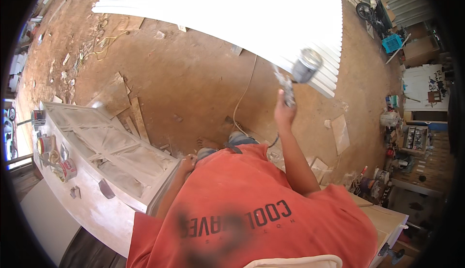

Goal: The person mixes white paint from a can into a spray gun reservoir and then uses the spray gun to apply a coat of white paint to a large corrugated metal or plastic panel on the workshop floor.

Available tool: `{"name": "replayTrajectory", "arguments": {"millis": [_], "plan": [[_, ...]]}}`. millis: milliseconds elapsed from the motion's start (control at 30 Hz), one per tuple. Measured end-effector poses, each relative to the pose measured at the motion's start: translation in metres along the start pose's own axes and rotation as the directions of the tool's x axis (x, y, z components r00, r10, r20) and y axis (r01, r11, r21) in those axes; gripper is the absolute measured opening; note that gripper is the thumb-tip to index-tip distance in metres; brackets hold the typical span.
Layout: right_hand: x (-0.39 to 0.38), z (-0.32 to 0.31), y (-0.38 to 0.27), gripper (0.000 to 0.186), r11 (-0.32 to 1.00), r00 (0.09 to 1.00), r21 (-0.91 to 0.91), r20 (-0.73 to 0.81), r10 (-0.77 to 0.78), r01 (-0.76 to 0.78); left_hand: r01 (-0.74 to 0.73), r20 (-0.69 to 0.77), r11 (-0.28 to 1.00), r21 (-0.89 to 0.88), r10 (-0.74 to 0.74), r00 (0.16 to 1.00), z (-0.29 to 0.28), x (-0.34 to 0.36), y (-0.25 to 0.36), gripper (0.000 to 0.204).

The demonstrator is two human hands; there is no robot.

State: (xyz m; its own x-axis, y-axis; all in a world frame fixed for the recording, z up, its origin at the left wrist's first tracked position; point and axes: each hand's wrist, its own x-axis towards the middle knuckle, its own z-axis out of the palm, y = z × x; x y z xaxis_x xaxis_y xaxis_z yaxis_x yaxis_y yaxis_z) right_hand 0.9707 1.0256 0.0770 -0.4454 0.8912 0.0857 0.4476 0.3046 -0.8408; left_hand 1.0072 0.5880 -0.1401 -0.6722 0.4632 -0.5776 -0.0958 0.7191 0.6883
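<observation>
My right hand [286, 110] is raised out in front and closed around the handle of a spray gun [286, 90]. A grey metal cup [307, 66] with a lighter end sits on the gun, slightly blurred by motion. From the gun a thin hose [245, 81] seems to lead down past my waist. By my left thigh hangs my left hand [188, 163], its fingers loosely curled with nothing visible in them. Beside it is a pale panelled door or cabinet front [116, 144], lying across a workbench.
On the bench [87, 205] at left stand several paint cans [68, 169], with a scrap of sandpaper [106, 189]. Board offcuts [138, 115] lie on the dirt floor. Bright corrugated sheeting [319, 74] spans the far side. Tools and a blue crate [391, 44] are at right.
</observation>
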Motion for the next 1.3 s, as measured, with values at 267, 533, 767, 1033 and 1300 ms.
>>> {"name": "replayTrajectory", "arguments": {"millis": [267, 533, 767, 1033, 1300], "plan": [[-0.030, 0.107, -0.072, 0.044, 0.987, 0.946, 0.070, 0.284, -0.158, 0.144, 0.193, -0.080, 0.981, 0.014, -0.192, 0.978, -0.031, -0.039, 0.025, 0.041], [-0.037, 0.070, -0.052, 0.039, 0.990, 0.980, 0.095, 0.160, -0.121, 0.106, 0.114, 0.056, 0.976, 0.185, -0.126, 0.990, -0.038, -0.019, 0.013, 0.049], [-0.036, -0.035, 0.039, 0.036, 0.988, 0.980, 0.109, -0.157, 0.122, -0.105, -0.048, 0.205, 0.939, 0.341, -0.024, 0.979, -0.054, 0.031, -0.023, 0.050], [-0.035, -0.136, 0.121, 0.041, 0.966, 0.771, 0.143, -0.581, 0.260, -0.218, -0.168, 0.308, 0.925, 0.341, 0.059, 0.949, -0.079, 0.070, 0.013, 0.042], [-0.052, -0.108, 0.114, 0.039, 0.961, 0.821, 0.109, -0.501, 0.274, -0.255, -0.143, 0.255, 0.948, 0.285, 0.069, 0.964, -0.076, 0.057, 0.017, 0.046]]}}
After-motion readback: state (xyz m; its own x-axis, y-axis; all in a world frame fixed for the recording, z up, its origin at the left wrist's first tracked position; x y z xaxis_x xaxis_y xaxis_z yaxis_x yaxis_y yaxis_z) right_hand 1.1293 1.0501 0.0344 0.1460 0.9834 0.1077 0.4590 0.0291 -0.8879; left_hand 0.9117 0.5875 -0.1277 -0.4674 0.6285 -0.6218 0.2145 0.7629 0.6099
